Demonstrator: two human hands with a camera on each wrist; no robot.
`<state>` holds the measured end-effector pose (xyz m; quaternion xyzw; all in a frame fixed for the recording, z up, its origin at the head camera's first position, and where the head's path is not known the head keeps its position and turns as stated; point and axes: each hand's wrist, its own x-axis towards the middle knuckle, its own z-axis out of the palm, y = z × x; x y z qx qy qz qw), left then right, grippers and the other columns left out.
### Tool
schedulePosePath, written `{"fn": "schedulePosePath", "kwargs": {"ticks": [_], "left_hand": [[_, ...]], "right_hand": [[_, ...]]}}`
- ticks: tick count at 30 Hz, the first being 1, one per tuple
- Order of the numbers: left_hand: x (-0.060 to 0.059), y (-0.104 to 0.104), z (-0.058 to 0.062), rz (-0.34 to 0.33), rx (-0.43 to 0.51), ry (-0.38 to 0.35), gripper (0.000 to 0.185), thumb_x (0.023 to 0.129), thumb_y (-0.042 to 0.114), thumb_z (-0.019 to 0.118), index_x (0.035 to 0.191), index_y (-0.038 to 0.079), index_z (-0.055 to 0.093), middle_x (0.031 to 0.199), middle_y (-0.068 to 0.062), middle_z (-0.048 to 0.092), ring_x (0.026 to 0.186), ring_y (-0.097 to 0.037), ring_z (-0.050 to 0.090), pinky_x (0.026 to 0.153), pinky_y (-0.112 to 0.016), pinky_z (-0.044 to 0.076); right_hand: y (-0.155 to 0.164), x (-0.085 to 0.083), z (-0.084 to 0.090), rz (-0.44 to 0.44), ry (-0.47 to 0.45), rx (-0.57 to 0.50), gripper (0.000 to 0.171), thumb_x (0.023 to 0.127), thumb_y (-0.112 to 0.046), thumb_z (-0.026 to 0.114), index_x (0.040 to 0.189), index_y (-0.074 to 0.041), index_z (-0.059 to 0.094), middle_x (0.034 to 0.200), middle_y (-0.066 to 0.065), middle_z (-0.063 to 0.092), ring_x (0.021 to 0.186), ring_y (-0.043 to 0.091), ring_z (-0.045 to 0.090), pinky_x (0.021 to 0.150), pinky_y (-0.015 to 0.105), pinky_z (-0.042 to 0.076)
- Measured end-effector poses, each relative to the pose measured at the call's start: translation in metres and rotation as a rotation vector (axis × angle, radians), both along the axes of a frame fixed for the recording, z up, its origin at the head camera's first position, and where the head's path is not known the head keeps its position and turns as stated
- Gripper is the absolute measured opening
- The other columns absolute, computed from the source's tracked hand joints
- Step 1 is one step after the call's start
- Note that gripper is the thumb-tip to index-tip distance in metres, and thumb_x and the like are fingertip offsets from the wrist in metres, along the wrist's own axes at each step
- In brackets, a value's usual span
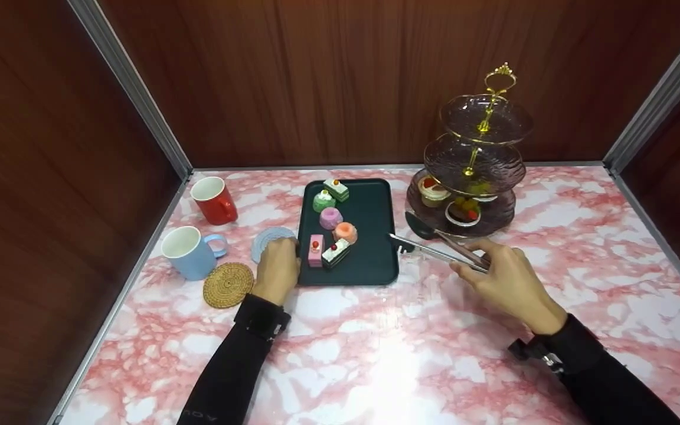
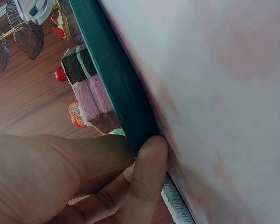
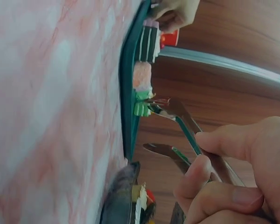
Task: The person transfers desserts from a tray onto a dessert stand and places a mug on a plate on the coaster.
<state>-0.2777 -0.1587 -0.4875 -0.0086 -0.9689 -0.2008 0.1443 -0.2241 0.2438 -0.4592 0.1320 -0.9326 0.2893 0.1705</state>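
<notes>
My left hand [image 1: 278, 268] grips the left rim of a dark green tray [image 1: 375, 206]; in the left wrist view its thumb and fingers pinch that rim [image 2: 114, 70]. On the tray sit a pink cake slice [image 1: 316, 251], a dark layered slice [image 1: 336, 253], an orange ring cake [image 1: 345, 232], a purple ring cake [image 1: 331, 218], a green round cake [image 1: 323, 201] and a green slice [image 1: 336, 189]. My right hand [image 1: 508, 280] holds metal serving tongs [image 1: 440, 255] by their arms, right of the tray. The tong arms stand apart, with nothing visible between them.
A three-tier glass stand [image 1: 474, 165] at back right bears a cream cupcake [image 1: 432, 192] and a fruit-topped one [image 1: 463, 211] on its lowest plate. On the left are a red mug [image 1: 213, 200], a blue mug [image 1: 189, 254], a woven coaster [image 1: 228, 285] and a pale blue coaster [image 1: 264, 236].
</notes>
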Motion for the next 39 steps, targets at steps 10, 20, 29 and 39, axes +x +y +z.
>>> {"fn": "schedulePosePath", "kwargs": {"ticks": [10,20,29,39], "left_hand": [[0.001,0.0,0.0,0.005,0.003,0.009,0.016,0.072,0.002,0.066,0.087,0.007,0.069,0.087,-0.018,0.067,0.081,-0.036,0.065,0.069,-0.047,0.051],[-0.001,0.0,0.001,0.003,-0.002,-0.008,0.015,0.074,0.003,0.068,0.088,0.007,0.069,0.088,-0.017,0.067,0.083,-0.035,0.065,0.071,-0.047,0.051],[0.001,0.0,0.001,-0.003,0.01,-0.003,0.015,0.072,0.001,0.064,0.085,0.007,0.069,0.086,-0.017,0.067,0.082,-0.034,0.065,0.071,-0.047,0.051],[0.001,0.0,0.0,0.01,0.007,-0.022,0.016,0.072,0.0,0.063,0.085,0.007,0.069,0.087,-0.017,0.067,0.081,-0.034,0.065,0.069,-0.047,0.052]], "right_hand": [[-0.023,-0.011,-0.006,0.114,0.0,-0.002,0.034,0.076,-0.049,0.068,0.101,-0.027,0.064,0.06,-0.01,0.053,0.05,0.005,0.04,0.045,0.024,0.031],[-0.042,-0.027,-0.007,0.23,-0.035,-0.022,0.03,0.075,-0.048,0.07,0.098,-0.029,0.065,0.072,-0.012,0.058,0.057,0.007,0.046,0.052,0.024,0.036],[-0.052,-0.044,-0.01,0.274,-0.081,-0.025,0.026,0.074,-0.051,0.07,0.095,-0.038,0.064,0.07,-0.016,0.061,0.057,0.005,0.051,0.05,0.024,0.04],[-0.053,-0.058,-0.018,0.329,-0.135,-0.015,0.029,0.075,-0.048,0.071,0.1,-0.035,0.066,0.073,-0.017,0.062,0.06,0.007,0.053,0.054,0.024,0.041]]}}
